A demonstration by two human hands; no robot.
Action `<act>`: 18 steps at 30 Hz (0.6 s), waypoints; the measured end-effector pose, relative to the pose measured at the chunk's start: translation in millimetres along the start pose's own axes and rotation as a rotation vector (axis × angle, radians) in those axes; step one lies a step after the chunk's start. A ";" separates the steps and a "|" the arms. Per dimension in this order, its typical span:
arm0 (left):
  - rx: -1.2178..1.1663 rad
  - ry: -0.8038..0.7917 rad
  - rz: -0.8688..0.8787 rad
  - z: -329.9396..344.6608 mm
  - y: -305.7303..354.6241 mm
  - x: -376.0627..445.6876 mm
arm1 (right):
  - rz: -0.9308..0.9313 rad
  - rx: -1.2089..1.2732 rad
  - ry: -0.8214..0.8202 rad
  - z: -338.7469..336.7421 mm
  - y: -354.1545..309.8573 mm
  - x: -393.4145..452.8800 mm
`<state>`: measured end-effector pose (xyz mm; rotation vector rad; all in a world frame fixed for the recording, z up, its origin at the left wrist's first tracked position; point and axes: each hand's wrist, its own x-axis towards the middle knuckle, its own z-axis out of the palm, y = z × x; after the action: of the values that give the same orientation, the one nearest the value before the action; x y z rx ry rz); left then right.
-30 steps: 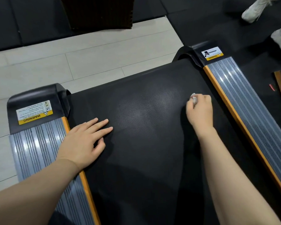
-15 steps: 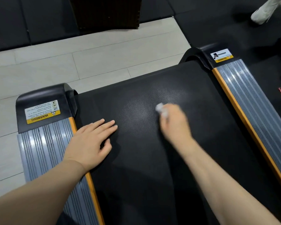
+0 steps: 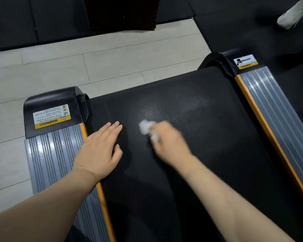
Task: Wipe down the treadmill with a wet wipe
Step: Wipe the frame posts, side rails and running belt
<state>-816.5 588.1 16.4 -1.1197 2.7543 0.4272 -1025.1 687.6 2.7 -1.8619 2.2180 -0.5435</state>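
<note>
We press our left hand [image 3: 99, 151] flat, fingers straight, on the treadmill [image 3: 208, 145] belt beside the left side rail [image 3: 54, 159]. Our right hand [image 3: 166, 138], blurred, grips the crumpled white wet wipe [image 3: 146, 127] against the belt's middle, near the left fingertips.

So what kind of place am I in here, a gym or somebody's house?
Probably a gym or home workout room, though I can't tell which. You're kneeling at a treadmill with a warning label, there are black floor mats beyond the pale floor, and a sneaker nearby.
</note>
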 end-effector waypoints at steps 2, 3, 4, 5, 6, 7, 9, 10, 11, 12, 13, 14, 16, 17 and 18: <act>-0.004 -0.003 0.005 1.1 -1.5 -0.2 | -0.222 -0.090 -0.203 -6.4 -6.2 -1.4; -0.005 -0.002 0.008 1.6 -2.2 -0.1 | -0.142 -0.192 -0.163 -18.7 16.0 5.4; -0.006 -0.002 0.009 1.6 -2.7 0.2 | 0.061 -0.264 -0.067 -36.3 47.4 12.0; -0.008 -0.001 0.005 0.9 -2.7 -0.2 | 0.294 -0.321 0.066 -55.8 86.7 16.4; -0.011 0.001 0.000 0.2 -2.5 -0.5 | 0.564 -0.357 0.157 -78.2 122.7 15.7; -0.014 0.005 -0.003 -0.1 -2.0 -0.8 | 0.807 -0.315 0.242 -93.3 150.5 9.7; -0.030 0.009 0.005 -0.3 -1.0 -0.4 | 0.979 -0.242 0.325 -88.2 155.8 3.9; -0.038 0.012 0.009 -0.3 -1.1 -0.2 | 0.900 -0.248 0.354 -74.0 136.6 5.8; -0.044 0.015 0.010 0.0 -1.4 -0.4 | 0.773 -0.202 0.401 -55.2 110.3 6.1; -0.048 0.020 0.010 0.5 -1.8 -0.8 | 0.622 -0.107 0.412 -34.7 74.8 7.2; -0.050 0.025 0.012 0.7 -2.1 -1.3 | 0.441 -0.023 0.350 -14.2 34.4 6.5; -0.054 0.028 0.014 1.1 -2.2 -1.8 | 0.261 0.010 0.228 3.5 -7.5 1.6; -0.078 0.036 0.010 1.2 -2.6 -2.2 | -0.035 -0.035 -0.012 21.3 -67.6 -4.3; -0.095 0.041 0.009 0.6 -2.8 -2.3 | -0.117 -0.074 -0.034 21.5 -66.0 -3.3; -0.111 0.039 0.008 0.7 -3.1 -3.2 | -0.086 -0.122 0.021 15.4 -46.9 -1.2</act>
<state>-812.1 588.3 15.9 -1.1541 2.8004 0.5712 -976.6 679.8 7.2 -2.0287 2.2395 -0.4537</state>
